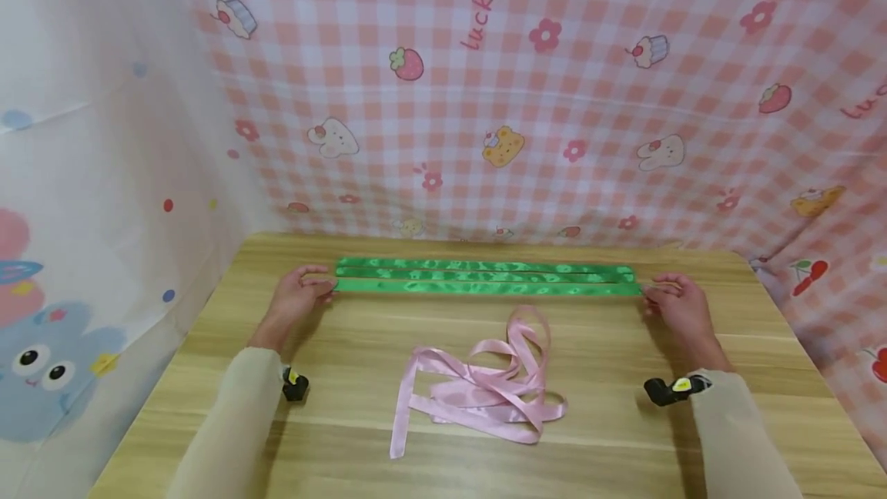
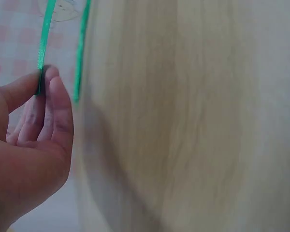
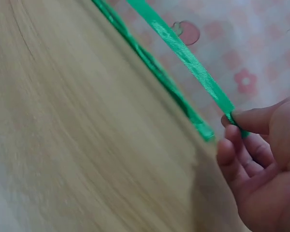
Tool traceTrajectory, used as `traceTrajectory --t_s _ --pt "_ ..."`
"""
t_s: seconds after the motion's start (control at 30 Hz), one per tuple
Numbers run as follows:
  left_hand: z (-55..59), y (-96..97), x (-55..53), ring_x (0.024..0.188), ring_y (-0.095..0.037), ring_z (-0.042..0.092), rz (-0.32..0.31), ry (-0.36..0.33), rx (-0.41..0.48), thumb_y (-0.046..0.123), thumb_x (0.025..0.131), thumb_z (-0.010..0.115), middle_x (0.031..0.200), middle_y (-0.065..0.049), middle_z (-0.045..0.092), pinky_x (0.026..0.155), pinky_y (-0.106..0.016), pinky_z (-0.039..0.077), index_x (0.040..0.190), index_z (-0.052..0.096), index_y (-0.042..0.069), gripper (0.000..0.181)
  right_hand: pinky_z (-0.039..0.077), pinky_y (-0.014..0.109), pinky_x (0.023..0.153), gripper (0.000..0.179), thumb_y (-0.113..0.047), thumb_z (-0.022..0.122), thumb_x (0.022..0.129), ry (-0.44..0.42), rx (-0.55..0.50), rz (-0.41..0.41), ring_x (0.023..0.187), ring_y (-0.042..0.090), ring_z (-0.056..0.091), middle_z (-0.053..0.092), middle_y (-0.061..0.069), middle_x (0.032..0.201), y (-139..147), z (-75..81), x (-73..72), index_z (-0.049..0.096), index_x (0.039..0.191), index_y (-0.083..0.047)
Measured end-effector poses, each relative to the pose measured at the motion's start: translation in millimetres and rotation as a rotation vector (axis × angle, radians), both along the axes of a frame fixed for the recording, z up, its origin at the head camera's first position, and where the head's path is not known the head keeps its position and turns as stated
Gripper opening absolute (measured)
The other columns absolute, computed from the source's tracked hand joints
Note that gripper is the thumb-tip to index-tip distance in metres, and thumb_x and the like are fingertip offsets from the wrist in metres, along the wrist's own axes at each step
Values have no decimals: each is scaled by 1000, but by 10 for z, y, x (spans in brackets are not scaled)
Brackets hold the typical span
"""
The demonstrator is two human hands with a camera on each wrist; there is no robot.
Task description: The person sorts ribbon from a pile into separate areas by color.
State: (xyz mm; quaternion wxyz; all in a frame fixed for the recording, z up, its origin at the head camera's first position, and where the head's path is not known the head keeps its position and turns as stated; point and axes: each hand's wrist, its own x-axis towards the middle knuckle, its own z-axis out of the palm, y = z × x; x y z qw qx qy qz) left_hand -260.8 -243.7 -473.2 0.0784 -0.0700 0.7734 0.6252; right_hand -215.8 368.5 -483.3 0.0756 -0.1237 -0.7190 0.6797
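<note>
A green satin ribbon strip (image 1: 485, 286) is stretched straight from side to side, raised off the table in both wrist views. Its left end is pinched between thumb and fingers of my left hand (image 1: 296, 297). At the other end, my right hand (image 1: 682, 310) pinches the strip the same way. Behind it, more green ribbon (image 1: 443, 265) lies in parallel lengths near the table's back edge. Closer to me is a loose heap of pink satin ribbon (image 1: 485, 399), looped over itself with one tail pointing toward the front left.
The wooden table (image 1: 596, 445) ends at a pink checked cloth (image 1: 443, 106) hung behind it. A white patterned cloth (image 1: 104, 160) hangs on the left. Black wrist cameras sit at both sleeve cuffs.
</note>
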Motion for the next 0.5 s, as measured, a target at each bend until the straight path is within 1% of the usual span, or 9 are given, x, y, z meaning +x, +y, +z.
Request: traceTrajectory --t_s 0.1,0.13,0.27,0.4,0.5 --pt "-69 28 -71 73 -6 68 56 -25 45 4 95 65 82 9 71 70 -21 56 136 45 -8 47 47 18 45 20 3 63 92 -22 13 -74 49 2 56 63 -14 60 -57 -83 -81 47 105 -2" --pt "-90 36 -91 71 -5 68 74 -27 54 4 95 65 80 9 71 68 -20 56 135 45 -9 47 46 18 43 21 4 63 91 -27 -2 -94 47 3 54 62 -13 58 -70 -108 -104 47 105 -2" --pt "-158 70 -155 66 -3 66 139 -13 102 0 93 66 73 11 70 63 -17 55 131 46 -11 44 42 18 40 23 2 66 90 -45 28 -143 41 3 49 59 -13 55 -97 -168 -155 48 104 -3" --pt "-199 116 -194 65 -4 65 206 12 132 -2 91 67 72 9 70 60 -17 54 126 49 -11 41 40 17 40 23 -1 67 90 -69 107 -174 40 2 46 57 -18 56 -101 -183 -183 49 103 -5" --pt "-216 147 -213 67 -4 64 236 18 131 -1 90 70 76 9 70 59 -17 52 125 51 -10 41 39 16 43 22 -4 68 89 -96 200 -196 44 -2 45 56 -25 57 -95 -200 -214 51 103 -6"
